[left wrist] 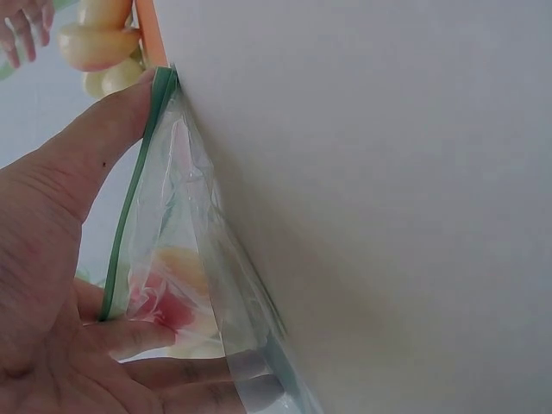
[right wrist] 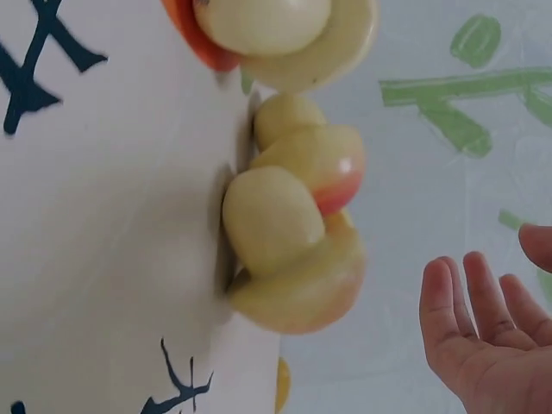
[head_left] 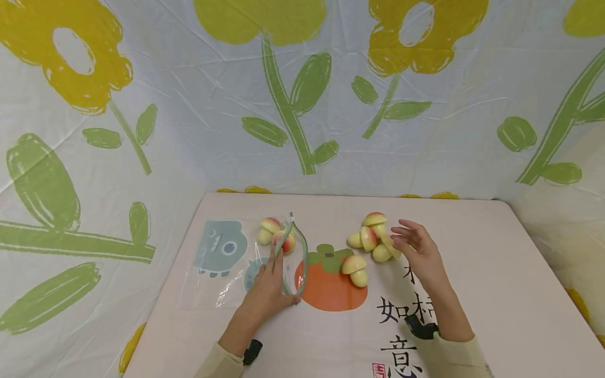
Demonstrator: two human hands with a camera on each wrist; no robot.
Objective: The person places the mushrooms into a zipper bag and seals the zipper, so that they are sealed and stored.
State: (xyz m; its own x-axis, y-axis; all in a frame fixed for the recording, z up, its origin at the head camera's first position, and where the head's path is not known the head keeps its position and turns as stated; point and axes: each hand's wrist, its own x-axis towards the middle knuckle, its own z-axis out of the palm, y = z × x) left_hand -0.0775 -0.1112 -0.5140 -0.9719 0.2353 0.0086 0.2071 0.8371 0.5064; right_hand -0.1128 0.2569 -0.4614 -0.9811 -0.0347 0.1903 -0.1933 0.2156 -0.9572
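Observation:
My left hand (head_left: pixel 268 290) lies on the clear zip bag (head_left: pixel 189 286) with its fingers stretched out, and the bag's green-edged mouth gapes to the right. In the left wrist view the thumb (left wrist: pixel 108 142) touches one end of the green zip strip (left wrist: pixel 129 207), while some fingers show through the film. Two toy mushrooms (head_left: pixel 270 231) with reddish caps are at the bag. My right hand (head_left: pixel 422 254), fingers loosely bent and holding nothing, hovers just right of a cluster of toy mushrooms (head_left: pixel 381 253). Another toy mushroom (head_left: pixel 357 270) lies nearer me.
The pale table mat (head_left: pixel 496 278) bears a printed orange persimmon (head_left: pixel 326 294) and black characters (head_left: pixel 394 310). Blue cartoon figures (head_left: pixel 219 244) are printed on the bag. A flower-patterned cloth (head_left: pixel 189 105) rises behind the table and at its sides.

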